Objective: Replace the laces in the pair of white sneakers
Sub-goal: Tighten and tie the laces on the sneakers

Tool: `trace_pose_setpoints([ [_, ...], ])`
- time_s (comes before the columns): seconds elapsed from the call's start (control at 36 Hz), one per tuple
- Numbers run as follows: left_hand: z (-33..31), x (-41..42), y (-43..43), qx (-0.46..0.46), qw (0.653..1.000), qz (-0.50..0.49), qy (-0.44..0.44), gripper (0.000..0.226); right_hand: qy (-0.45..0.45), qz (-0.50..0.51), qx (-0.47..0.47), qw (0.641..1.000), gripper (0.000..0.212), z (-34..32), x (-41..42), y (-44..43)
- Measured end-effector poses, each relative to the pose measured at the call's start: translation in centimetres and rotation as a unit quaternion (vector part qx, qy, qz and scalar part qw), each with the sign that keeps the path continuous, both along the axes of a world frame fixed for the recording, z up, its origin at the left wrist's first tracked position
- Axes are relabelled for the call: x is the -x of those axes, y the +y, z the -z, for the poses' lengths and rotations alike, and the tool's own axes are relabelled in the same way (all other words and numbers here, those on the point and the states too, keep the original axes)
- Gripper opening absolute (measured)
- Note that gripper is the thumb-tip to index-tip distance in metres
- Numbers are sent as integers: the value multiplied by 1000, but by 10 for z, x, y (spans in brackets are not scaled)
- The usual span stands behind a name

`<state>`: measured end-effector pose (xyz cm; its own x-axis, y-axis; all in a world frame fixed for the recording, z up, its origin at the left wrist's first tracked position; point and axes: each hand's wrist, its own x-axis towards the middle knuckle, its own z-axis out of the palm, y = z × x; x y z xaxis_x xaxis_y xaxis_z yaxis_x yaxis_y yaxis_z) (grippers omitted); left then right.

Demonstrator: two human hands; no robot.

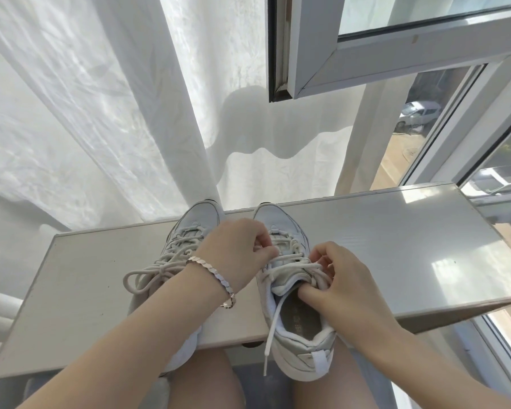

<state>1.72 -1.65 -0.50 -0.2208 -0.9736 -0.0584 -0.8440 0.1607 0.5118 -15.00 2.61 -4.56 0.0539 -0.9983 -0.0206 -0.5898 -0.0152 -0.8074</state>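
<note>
Two white sneakers stand side by side on a windowsill (396, 261), toes pointing away from me. The left sneaker (189, 228) is laced, its cream lace tied in a bow (148, 276). Over the right sneaker (295, 343) both hands work. My left hand (233, 255), with a bracelet on the wrist, pinches a lace crossing near the upper eyelets. My right hand (345, 287) pinches the lace at the shoe's right side, its thumb pressed inside by the tongue. One loose white lace end (273, 326) hangs through the shoe opening and over the sill edge.
A white curtain (101, 113) hangs behind the sill at left and centre. An open window frame (322, 69) juts in at the upper right, with glass panes and parked cars outside. My bare knees (207, 385) sit under the sill's near edge.
</note>
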Motion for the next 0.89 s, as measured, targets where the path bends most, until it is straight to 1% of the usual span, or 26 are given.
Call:
trace_pose_setpoints([
  [0.06,-1,5,2,36,996,13,-85,19,1,4,1,1000,26,0,-1,1],
  [0.08,-1,7,3,41,991,24,-127,24,1,7,2,1000,26,0,-1,1],
  [0.11,-1,8,3,33,988,27,-146,29,-1,11,3,1000,26,0,-1,1],
  [0.14,-2,7,2,9,991,23,-134,34,-3,13,3,1000,26,0,-1,1],
  [0.19,-2,3,1,-49,998,3,-51,42,-5,11,1,1000,26,0,-1,2],
  [0.28,2,-5,1,-85,991,-36,93,45,-10,4,-4,1000,25,-1,-1,3],
  [0.33,6,-8,4,-93,982,-56,153,45,-16,4,-5,1000,24,-1,-1,3],
  [0.39,9,-12,6,-92,980,-67,160,42,-19,5,-4,1000,24,0,-2,2],
  [0.44,11,-17,6,-90,977,-92,168,33,-17,5,0,1000,25,0,-2,1],
  [0.53,11,-20,2,-113,965,-121,203,20,-12,4,2,1000,26,0,-2,1],
  [0.64,5,-20,-2,-129,958,-108,231,10,-10,3,1,1000,26,0,-2,1],
  [0.72,-1,-19,-4,-122,969,-83,199,9,-12,6,1,1000,27,1,-2,0],
  [0.83,-2,-14,-8,-135,983,-45,113,16,-15,-1,-6,1000,26,0,-2,0],
  [0.89,-3,-11,-12,-143,987,-25,69,14,-11,-4,-5,1000,26,0,-3,0],
])
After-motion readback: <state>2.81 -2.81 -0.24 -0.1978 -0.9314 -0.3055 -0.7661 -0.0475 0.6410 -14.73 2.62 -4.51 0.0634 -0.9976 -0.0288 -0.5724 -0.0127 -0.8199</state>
